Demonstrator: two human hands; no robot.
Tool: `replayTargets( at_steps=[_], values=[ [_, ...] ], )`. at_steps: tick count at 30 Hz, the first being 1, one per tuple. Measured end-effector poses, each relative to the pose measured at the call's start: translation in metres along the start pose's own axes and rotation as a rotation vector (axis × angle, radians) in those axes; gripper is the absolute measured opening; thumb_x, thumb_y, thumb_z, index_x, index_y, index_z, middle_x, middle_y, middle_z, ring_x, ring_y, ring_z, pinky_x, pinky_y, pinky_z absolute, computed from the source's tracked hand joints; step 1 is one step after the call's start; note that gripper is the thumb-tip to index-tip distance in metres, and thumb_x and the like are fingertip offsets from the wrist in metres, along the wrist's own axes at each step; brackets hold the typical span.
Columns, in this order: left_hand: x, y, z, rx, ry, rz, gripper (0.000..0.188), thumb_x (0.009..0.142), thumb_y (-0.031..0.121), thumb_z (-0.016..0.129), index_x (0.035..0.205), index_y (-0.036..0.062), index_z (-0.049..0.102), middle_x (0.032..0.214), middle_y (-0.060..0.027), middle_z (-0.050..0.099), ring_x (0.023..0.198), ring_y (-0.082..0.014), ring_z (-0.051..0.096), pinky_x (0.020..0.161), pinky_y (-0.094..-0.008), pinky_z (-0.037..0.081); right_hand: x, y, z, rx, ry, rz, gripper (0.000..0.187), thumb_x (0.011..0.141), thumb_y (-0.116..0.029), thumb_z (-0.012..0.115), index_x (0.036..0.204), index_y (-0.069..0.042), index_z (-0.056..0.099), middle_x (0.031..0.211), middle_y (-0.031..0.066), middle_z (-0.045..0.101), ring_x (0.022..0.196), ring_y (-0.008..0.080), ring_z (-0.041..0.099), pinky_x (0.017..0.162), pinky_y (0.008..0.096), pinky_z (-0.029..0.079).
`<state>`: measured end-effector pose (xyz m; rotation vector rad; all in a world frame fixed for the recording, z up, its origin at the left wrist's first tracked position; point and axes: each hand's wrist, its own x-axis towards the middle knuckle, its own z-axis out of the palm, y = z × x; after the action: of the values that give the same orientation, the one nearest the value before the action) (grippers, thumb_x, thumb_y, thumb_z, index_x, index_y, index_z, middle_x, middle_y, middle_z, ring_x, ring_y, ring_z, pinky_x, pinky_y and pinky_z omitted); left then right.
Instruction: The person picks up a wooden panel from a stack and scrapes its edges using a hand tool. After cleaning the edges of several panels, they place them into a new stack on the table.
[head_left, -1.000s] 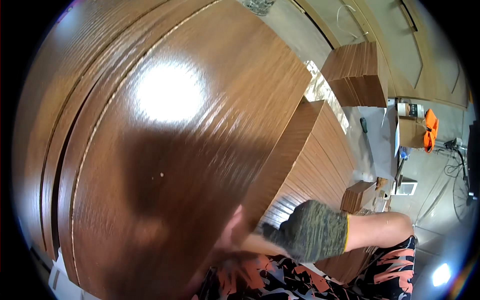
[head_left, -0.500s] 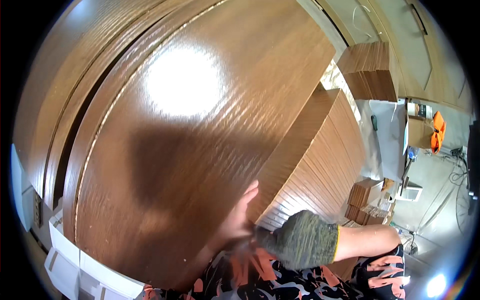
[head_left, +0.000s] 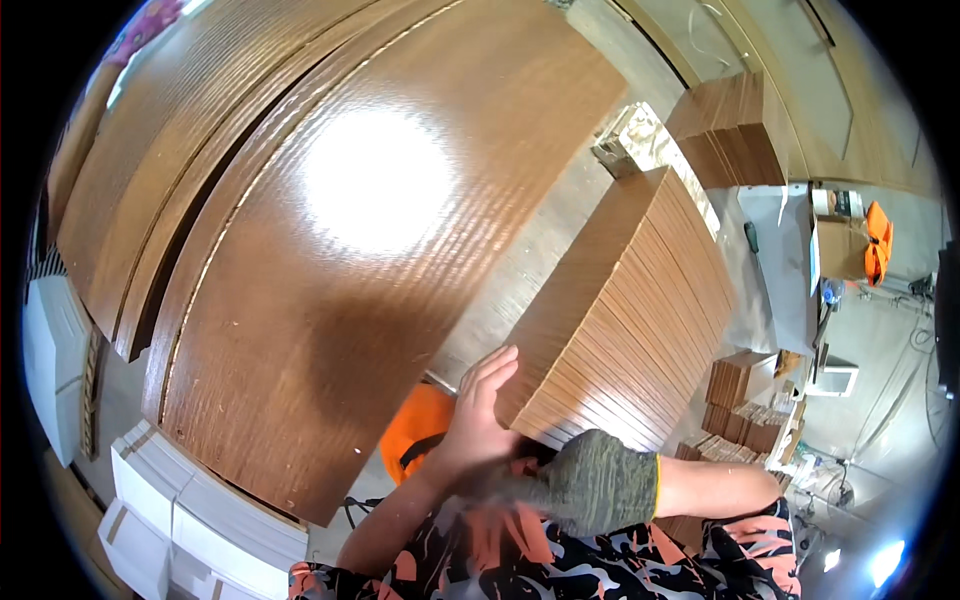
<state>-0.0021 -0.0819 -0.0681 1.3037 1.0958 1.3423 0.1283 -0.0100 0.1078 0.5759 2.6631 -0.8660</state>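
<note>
My left hand (head_left: pixel 482 420) is bare, its fingers stretched out against the near left corner of a stack of wood-grain boards (head_left: pixel 630 320). My right hand (head_left: pixel 600 483) wears a grey-green knit glove with a yellow cuff. It is just right of my left hand, in front of my body, at the near end of the stack; its fingers are smeared by motion. To the left lies a stack of large glossy brown panels (head_left: pixel 330 290), with a bright lamp reflection on the top one. Neither hand touches that top panel.
An orange item (head_left: pixel 415 425) sits below the panel edge. White boxes (head_left: pixel 210 515) stand at the near left. Another brown board stack (head_left: pixel 725 130) is at the far right, by a grey surface (head_left: pixel 780 260). Another person's arm (head_left: pixel 85 140) shows at the far left.
The large top panel has shifted left, away from the board stack, baring a strip of floor and the orange item. Another person's arm has come into view. My hands remain near the stack.
</note>
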Motion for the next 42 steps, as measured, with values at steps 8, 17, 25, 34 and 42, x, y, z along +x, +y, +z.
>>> replayTargets(
  at_steps=[8, 17, 25, 34, 42],
  values=[
    [-0.01, -0.006, 0.002, 0.077, -0.039, -0.006, 0.096, 0.058, 0.011, 0.093, 0.137, -0.0006, 0.039, 0.146, -0.0231, 0.043, 0.136, -0.0369, 0.043, 0.112, -0.0453, 0.037, -0.029, 0.117, -0.022, -0.028, 0.816, 0.522, 0.016, 0.087, -0.01, 0.061, 0.101, -0.003, 0.067, 0.093, 0.0161, 0.065, 0.086, 0.034, 0.065, 0.072, 0.0394, 0.052],
    [-0.005, 0.004, -0.001, 0.026, -0.072, -0.034, 0.107, 0.055, 0.022, 0.097, 0.142, 0.0069, 0.038, 0.148, -0.019, 0.04, 0.137, -0.0366, 0.04, 0.112, -0.0439, 0.037, -0.033, 0.076, 0.012, -0.338, 0.307, 0.223, 0.029, 0.088, -0.024, 0.058, 0.109, -0.004, 0.062, 0.075, 0.0138, 0.061, 0.066, 0.0317, 0.063, 0.062, 0.0448, 0.052],
    [-0.004, 0.01, 0.001, -0.049, -0.088, -0.084, 0.114, 0.057, 0.016, 0.097, 0.148, 0.0077, 0.028, 0.145, -0.0194, 0.04, 0.134, -0.0318, 0.044, 0.112, -0.0423, 0.037, -0.025, 0.128, -0.043, -0.248, 0.524, 0.489, 0.034, 0.081, -0.021, 0.06, 0.111, -0.006, 0.06, 0.069, 0.0125, 0.061, 0.062, 0.0344, 0.062, 0.057, 0.0434, 0.05],
    [0.006, 0.013, -0.001, 0.017, -0.1, 0.001, 0.083, 0.074, 0.008, 0.083, 0.143, 0.0016, 0.037, 0.134, -0.0191, 0.053, 0.127, -0.0336, 0.051, 0.108, -0.0425, 0.041, -0.028, 0.175, -0.071, -0.107, 0.751, 0.443, 0.024, 0.095, -0.018, 0.052, 0.112, -0.005, 0.063, 0.097, 0.0161, 0.069, 0.085, 0.034, 0.067, 0.072, 0.0452, 0.052],
    [-0.014, -0.01, -0.007, 0.082, -0.111, -0.104, 0.093, 0.068, 0.014, 0.085, 0.146, 0.0004, 0.037, 0.144, -0.0208, 0.045, 0.135, -0.0369, 0.043, 0.113, -0.0439, 0.035, -0.022, 0.179, -0.075, -0.301, 0.361, 0.548, 0.03, 0.086, -0.016, 0.057, 0.113, -0.002, 0.061, 0.079, 0.0151, 0.066, 0.074, 0.0344, 0.066, 0.065, 0.0452, 0.052]
  ],
)
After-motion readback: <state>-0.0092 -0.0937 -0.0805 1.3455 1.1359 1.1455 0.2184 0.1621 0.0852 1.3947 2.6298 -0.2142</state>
